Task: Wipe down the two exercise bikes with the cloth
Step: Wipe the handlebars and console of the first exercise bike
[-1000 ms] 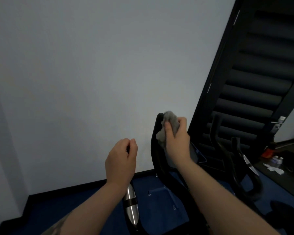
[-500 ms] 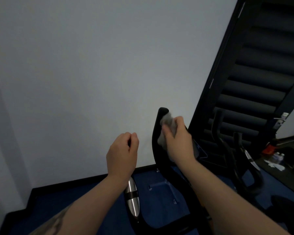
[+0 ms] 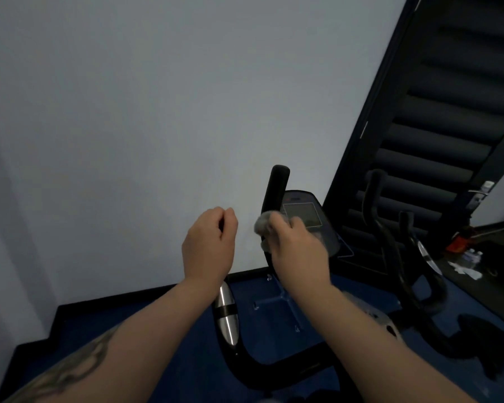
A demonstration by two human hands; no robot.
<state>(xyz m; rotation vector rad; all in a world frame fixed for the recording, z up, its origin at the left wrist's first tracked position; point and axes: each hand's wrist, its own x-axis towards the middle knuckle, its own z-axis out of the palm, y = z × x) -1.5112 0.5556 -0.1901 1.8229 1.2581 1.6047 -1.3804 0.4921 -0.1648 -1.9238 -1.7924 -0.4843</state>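
The right hand [image 3: 298,245] is curled around the grey cloth [image 3: 263,225], pressing it against the upright black handlebar [image 3: 275,187] of the near exercise bike [image 3: 274,370], just left of its console [image 3: 306,216]. The left hand [image 3: 208,245] grips the bike's other handlebar, above its silver sensor [image 3: 227,315]. The second bike [image 3: 405,257] stands well to the right of the right hand.

Two bikes [image 3: 274,370] on blue floor [image 3: 163,359]

A plain pale grey wall [image 3: 157,112] filled most of the view, edged by a black skirting board [image 3: 128,298] above dark blue carpet [image 3: 163,370]. A dark ribbed padded panel [image 3: 448,126] leaned at right.
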